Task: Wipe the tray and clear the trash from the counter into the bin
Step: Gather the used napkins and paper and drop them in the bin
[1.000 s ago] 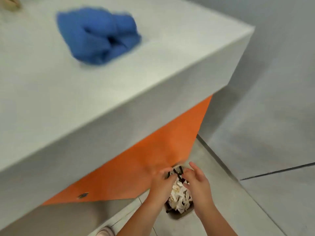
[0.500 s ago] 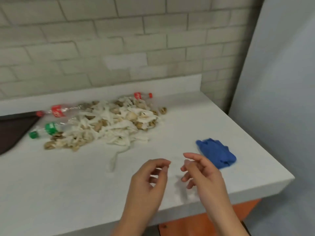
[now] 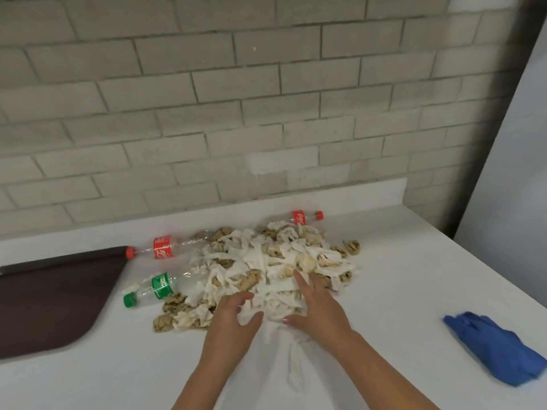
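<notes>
Trash pile: a loose heap of white paper strips and crumpled brown paper wads, lying on the white counter about midway along it, short of the back upstand.

Right hand: at the near right edge of the pile, palm down, fingers straight and spread, laid flat on the strips. Thumb is out to the side and nothing is pinched.

Left hand: at the near edge of the pile, just left of the right hand. Fingers are bent over the paper, thumb apart, with white paper showing between thumb and fingers. Whether it is nipped cannot be told.

Loose white strip: trails from the pile's near edge toward the viewer, between the two forearms.

Green-labelled bottle: clear, on its side, touching the pile's left edge, green cap pointing away from the pile.

Red-labelled bottle: clear, on its side, at the pile's far left, red cap pointing away from the pile.

Second red-labelled bottle: on its side behind the pile, partly hidden by it.

Tray: dark brown, flat on the counter, left of the pile beyond the bottles.

Blue cloth: bunched, well to the right of the pile, near the counter's right edge.

Brick wall: pale grey, behind the pile.
</notes>
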`<action>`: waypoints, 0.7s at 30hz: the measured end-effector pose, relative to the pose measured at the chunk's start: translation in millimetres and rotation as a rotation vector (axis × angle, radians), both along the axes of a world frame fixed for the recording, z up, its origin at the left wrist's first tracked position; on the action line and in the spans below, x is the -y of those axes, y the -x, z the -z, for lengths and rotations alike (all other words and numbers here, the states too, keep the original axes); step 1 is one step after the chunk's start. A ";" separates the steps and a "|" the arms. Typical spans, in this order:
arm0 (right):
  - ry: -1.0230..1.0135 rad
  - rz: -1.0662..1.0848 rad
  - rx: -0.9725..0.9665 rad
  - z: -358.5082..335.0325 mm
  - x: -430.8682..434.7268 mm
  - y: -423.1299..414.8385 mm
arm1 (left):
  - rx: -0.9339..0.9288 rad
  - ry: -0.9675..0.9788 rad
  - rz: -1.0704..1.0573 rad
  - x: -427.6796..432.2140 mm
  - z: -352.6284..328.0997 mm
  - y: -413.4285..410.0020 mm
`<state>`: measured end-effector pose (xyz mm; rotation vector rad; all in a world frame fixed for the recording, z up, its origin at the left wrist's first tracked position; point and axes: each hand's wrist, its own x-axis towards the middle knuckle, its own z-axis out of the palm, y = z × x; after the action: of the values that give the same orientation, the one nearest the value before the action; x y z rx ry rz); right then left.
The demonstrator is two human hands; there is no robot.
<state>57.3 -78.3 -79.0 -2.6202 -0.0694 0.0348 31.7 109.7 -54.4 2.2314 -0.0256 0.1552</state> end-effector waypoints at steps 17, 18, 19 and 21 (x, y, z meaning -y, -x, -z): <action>-0.816 0.234 0.065 -55.2 57.3 24.1 | 0.013 -0.082 0.213 31.7 57.6 -50.9; -0.897 0.242 0.087 -60.6 60.3 25.1 | 0.074 -0.066 0.152 32.1 54.5 -49.8; -0.962 0.247 0.111 -62.7 64.8 24.6 | 0.158 -0.094 0.085 31.7 51.9 -49.4; -1.026 0.251 0.159 -71.0 67.7 23.5 | 0.297 -0.216 -0.073 31.3 47.6 -50.7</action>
<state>33.8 -146.1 -8.0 -1.5850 0.1514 -0.2358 82.5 78.4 -102.0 2.4062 -0.1280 0.5460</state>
